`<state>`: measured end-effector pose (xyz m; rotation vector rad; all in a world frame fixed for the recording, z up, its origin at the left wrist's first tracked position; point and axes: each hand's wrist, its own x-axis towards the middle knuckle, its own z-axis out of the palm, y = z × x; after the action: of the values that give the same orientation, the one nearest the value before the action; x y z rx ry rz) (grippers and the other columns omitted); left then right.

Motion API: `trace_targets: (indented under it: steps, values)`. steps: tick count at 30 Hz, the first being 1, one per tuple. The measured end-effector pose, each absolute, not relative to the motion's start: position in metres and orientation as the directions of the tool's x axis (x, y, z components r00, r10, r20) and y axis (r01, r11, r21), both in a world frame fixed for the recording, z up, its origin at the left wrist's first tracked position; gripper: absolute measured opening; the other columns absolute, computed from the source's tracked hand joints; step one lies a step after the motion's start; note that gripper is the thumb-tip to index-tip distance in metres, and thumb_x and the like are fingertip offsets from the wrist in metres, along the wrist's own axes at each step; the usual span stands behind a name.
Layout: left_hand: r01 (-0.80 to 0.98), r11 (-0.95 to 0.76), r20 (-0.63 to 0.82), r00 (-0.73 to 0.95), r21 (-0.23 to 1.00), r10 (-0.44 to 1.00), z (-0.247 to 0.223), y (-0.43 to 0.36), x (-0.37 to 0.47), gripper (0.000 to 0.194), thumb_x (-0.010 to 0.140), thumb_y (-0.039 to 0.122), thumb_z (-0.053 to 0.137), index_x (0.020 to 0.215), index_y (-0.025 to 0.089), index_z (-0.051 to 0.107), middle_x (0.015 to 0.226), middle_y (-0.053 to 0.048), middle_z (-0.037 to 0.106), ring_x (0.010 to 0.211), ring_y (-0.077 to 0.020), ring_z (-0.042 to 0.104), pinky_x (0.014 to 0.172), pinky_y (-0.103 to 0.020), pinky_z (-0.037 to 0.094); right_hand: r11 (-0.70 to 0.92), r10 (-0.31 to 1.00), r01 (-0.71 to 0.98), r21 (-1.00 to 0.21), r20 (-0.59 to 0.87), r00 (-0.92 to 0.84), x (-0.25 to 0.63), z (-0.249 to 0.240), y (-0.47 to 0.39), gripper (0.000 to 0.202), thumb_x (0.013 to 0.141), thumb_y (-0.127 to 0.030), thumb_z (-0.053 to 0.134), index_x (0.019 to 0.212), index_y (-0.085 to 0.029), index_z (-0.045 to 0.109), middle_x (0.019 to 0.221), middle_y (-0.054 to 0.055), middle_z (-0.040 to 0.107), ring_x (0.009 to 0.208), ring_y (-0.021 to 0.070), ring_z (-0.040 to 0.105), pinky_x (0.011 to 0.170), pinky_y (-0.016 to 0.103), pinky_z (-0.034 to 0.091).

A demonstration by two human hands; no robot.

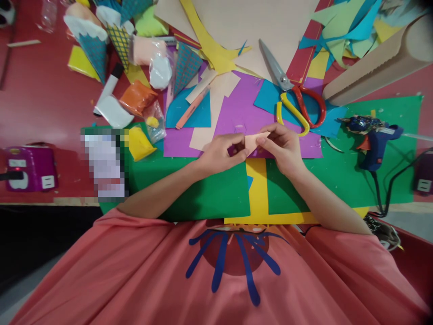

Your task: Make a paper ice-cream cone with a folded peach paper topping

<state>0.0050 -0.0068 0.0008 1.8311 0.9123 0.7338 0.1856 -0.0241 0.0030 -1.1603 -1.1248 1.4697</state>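
Note:
Between my two hands is a small piece of peach paper, tapering to a point on the right. My left hand pinches its left end with thumb and fingers. At the other end, my right hand grips it between thumb and forefinger. Both hands hover over purple paper and green sheets. Just beyond my right hand lie scissors with one yellow and one red handle loop. An orange pen rests on blue paper, ahead of my left hand.
A blue glue gun with a cable lies at right, near a peach paper roll. Packets of clay, paper cones and a marker crowd the left. Paper scraps pile at back right. A phone lies left.

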Motion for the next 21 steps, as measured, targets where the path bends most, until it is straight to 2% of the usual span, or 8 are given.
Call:
trace_targets:
  steps: [4, 8, 13, 18, 21]
  values:
    - [0.261, -0.218, 0.044, 0.544, 0.941, 0.838, 0.0024, -0.0065, 0.0046, 0.039, 0.09, 0.045, 0.048, 0.063, 0.017, 0.05, 0.053, 0.003, 0.051, 0.048, -0.006, 0.045, 0.045, -0.02, 0.033, -0.203, 0.963, -0.14, -0.969, -0.172, -0.21, 0.1855, 0.0012, -0.0236, 0.035, 0.066, -0.047, 0.08, 0.079, -0.02, 0.062, 0.065, -0.004, 0.061, 0.056, 0.0064, 0.057, 0.052, 0.019, 0.047]
    - [0.181, -0.14, 0.023, 0.528, 0.973, 0.849, 0.0007, -0.0056, 0.0042, 0.046, 0.088, 0.056, 0.05, 0.063, 0.017, 0.05, 0.05, 0.004, 0.049, 0.046, -0.0062, 0.046, 0.044, -0.02, 0.035, -0.248, 0.955, -0.17, -0.954, -0.211, -0.211, 0.1854, 0.0014, -0.0233, 0.036, 0.066, -0.049, 0.079, 0.077, -0.02, 0.06, 0.064, -0.005, 0.062, 0.054, 0.006, 0.059, 0.052, 0.019, 0.049]
    - [0.132, -0.058, -0.025, 0.553, 0.989, 0.833, 0.0015, -0.0053, 0.0032, 0.048, 0.087, 0.055, 0.053, 0.058, 0.017, 0.05, 0.045, 0.003, 0.051, 0.04, -0.0048, 0.044, 0.041, -0.019, 0.035, -0.272, 0.947, -0.197, -0.942, -0.225, -0.228, 0.1865, 0.0018, -0.0238, 0.036, 0.07, -0.046, 0.077, 0.068, -0.018, 0.055, 0.056, -0.005, 0.063, 0.047, 0.0048, 0.057, 0.046, 0.016, 0.047]
    - [0.164, 0.011, -0.103, 0.563, 0.986, 0.82, 0.0025, -0.0059, 0.0016, 0.05, 0.085, 0.056, 0.054, 0.056, 0.015, 0.054, 0.048, 0.0, 0.057, 0.041, -0.0053, 0.047, 0.041, -0.018, 0.035, -0.307, 0.931, -0.262, -0.915, -0.231, -0.281, 0.19, 0.0003, -0.0241, 0.03, 0.073, -0.04, 0.076, 0.068, -0.018, 0.057, 0.056, -0.005, 0.065, 0.047, 0.0045, 0.057, 0.045, 0.015, 0.045]
    - [0.196, -0.039, -0.09, 0.606, 0.98, 0.79, 0.0026, -0.0057, 0.0012, 0.047, 0.086, 0.054, 0.052, 0.06, 0.014, 0.059, 0.052, -0.001, 0.06, 0.045, -0.0066, 0.051, 0.043, -0.018, 0.037, -0.304, 0.932, -0.266, -0.915, -0.228, -0.282, 0.1918, -0.0003, -0.0235, 0.027, 0.075, -0.038, 0.075, 0.069, -0.018, 0.057, 0.057, -0.005, 0.064, 0.049, 0.0047, 0.057, 0.047, 0.015, 0.044]
